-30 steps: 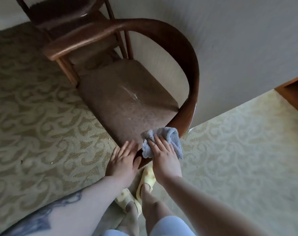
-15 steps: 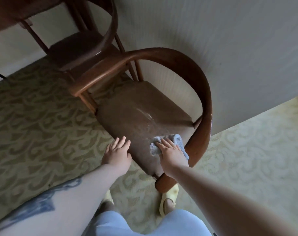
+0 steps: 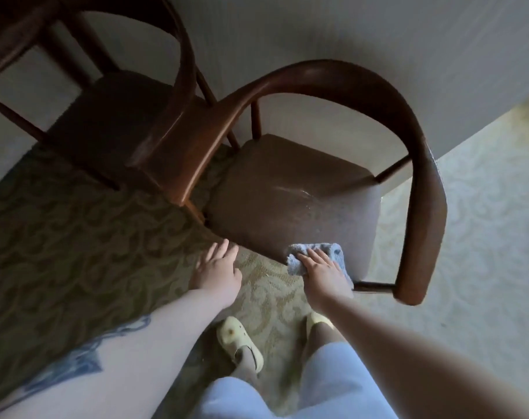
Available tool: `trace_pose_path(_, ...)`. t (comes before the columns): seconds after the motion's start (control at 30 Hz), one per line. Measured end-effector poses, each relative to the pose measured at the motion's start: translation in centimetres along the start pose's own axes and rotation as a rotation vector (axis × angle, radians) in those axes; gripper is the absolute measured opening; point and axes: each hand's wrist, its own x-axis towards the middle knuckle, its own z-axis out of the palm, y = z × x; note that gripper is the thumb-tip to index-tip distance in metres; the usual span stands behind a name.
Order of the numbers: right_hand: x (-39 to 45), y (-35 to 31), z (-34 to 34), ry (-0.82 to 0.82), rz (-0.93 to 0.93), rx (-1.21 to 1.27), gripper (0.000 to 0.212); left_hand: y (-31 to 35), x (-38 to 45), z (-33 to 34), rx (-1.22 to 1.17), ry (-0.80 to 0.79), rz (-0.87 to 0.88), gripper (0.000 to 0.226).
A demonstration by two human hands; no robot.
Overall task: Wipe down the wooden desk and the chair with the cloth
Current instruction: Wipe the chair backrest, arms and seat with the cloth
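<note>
A dark wooden chair (image 3: pixel 420 164) with a curved back rail and a brown padded seat (image 3: pixel 287 201) stands against the wall. My right hand (image 3: pixel 323 272) presses a crumpled light blue cloth (image 3: pixel 332 255) onto the front edge of the seat, fingers spread flat over it. My left hand (image 3: pixel 216 270) hovers with straight fingers just left of the seat's front corner, holding nothing. A pale streak shows on the middle of the seat.
A second, similar chair (image 3: pixel 121 122) stands in shadow at the left, its rail touching the first chair's arm. Patterned green-beige carpet (image 3: pixel 76 237) covers the floor. A pale wall (image 3: pixel 348 34) runs behind. My feet in yellow slippers (image 3: pixel 239 340) stand just before the chair.
The view pulled back and rose, showing more of both chairs. My right hand slid the cloth along the seat's front edge towards the left. My left hand stayed near the seat corner.
</note>
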Motion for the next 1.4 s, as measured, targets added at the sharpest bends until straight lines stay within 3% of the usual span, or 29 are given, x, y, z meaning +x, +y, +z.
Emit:
trace_pose_path(0.23, 0.9, -2.0, 1.4, 0.003, 0.09, 0.084, 0.053, -1.4, 2.6, -0.3, -0.008, -0.083, 0.084, 0.057)
trace_pose_path(0.47, 5.4, -3.9, 3.9, -0.042, 0.087, 0.142, 0.059, -4.1, 7.0, -1.5, 0.106, -0.097, 0.056, 0.056)
trace_pose_path(0.67, 9.0, -6.6, 6.2, -0.066, 0.175, 0.199, 0.059, -4.8, 12.6, -1.3, 0.109, -0.145, 0.166, 0.054)
trace_pose_path(0.8, 12.8, -9.1, 8.2, 0.021, 0.166, 0.14, 0.065, -5.5, 17.9, 0.6, 0.107, -0.148, 0.237, 0.054)
trace_pose_path(0.97, 18.9, -12.6, 11.8, 0.041, -0.086, -0.083, 0.065, -7.8, 22.0, 2.9, -0.004, -0.076, 0.195, 0.061)
trace_pose_path(1.07, 22.0, -12.4, 14.6, 0.013, -0.105, -0.178, 0.063, -8.0, 23.6, 5.1, -0.042, 0.011, 0.222, 0.059)
trace_pose_path(1.17, 23.9, -10.4, 16.4, 0.169, -0.153, -0.212, 0.063, -8.0, 25.0, 7.5, -0.1, 0.145, 0.276, 0.054)
trace_pose_path(1.23, 24.0, -8.4, 16.8, 0.337, 0.01, -0.144, 0.066, -7.7, 26.1, 8.4, -0.114, 0.219, 0.335, 0.058)
trace_pose_path(1.33, 21.5, -8.3, 18.6, 0.439, 0.473, 0.041, 0.064, -7.2, 26.9, 9.3, -0.051, 0.296, 0.339, 0.066)
trace_pose_path(1.4, 20.0, -10.1, 20.1, 0.416, 0.356, 0.061, 0.064, -6.6, 26.8, 9.8, -0.006, 0.339, 0.305, 0.064)
